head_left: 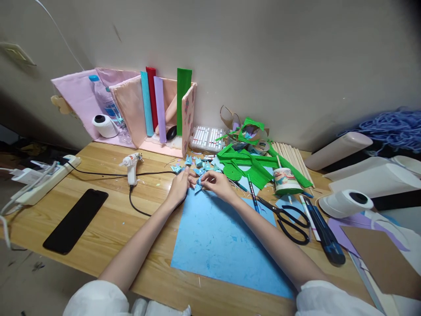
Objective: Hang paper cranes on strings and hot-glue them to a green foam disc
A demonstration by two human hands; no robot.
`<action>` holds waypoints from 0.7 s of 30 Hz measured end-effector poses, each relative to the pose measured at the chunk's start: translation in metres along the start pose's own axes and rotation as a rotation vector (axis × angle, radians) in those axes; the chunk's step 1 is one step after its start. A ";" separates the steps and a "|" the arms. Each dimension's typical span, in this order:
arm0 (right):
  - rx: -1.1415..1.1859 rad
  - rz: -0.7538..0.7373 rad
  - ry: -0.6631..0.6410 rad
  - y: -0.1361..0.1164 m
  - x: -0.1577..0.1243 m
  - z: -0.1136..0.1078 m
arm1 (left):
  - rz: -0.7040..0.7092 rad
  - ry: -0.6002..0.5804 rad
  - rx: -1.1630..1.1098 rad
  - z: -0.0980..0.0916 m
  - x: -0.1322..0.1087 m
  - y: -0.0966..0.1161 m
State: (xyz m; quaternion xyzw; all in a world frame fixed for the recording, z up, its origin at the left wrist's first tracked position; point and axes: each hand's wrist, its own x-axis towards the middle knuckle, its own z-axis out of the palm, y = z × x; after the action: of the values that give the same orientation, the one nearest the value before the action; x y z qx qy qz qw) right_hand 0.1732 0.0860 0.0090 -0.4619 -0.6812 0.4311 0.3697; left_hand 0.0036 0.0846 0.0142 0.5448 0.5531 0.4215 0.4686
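Observation:
My left hand (179, 186) and my right hand (217, 182) meet at the far edge of a large blue paper sheet (220, 241) on the wooden table. Both pinch a small folded blue paper piece (198, 186) between their fingertips. Several more small blue folded pieces (197, 164) lie scattered just beyond the hands. A white glue gun (131, 166) stands to the left of my left hand, its black cord running past the wrist.
Black scissors (291, 219), pens and a utility knife (325, 235) lie right of the sheet. Green crepe scraps (250, 162), wooden sticks, a small cup (285, 181) and a marker box sit behind. A black phone (76, 219) and power strip (42, 182) lie left. Paper rolls stand against the wall.

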 end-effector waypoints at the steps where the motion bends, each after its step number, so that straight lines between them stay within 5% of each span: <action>1: -0.030 -0.009 0.012 -0.001 0.000 -0.002 | 0.003 0.034 -0.018 -0.005 0.001 0.000; 9: -0.208 -0.099 0.048 -0.006 -0.003 -0.014 | 0.172 0.213 -0.079 -0.031 -0.002 0.014; 14: -0.167 -0.120 0.036 -0.023 -0.007 -0.020 | 0.264 0.147 0.084 -0.027 -0.020 0.026; 21: 0.166 0.047 -0.015 -0.040 -0.004 -0.012 | 0.489 0.040 0.337 -0.012 -0.032 0.036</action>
State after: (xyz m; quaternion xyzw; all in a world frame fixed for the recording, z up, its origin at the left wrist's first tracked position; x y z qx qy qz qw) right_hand 0.1726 0.0772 0.0499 -0.4423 -0.6350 0.4980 0.3913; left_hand -0.0017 0.0552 0.0534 0.7235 0.4770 0.4346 0.2452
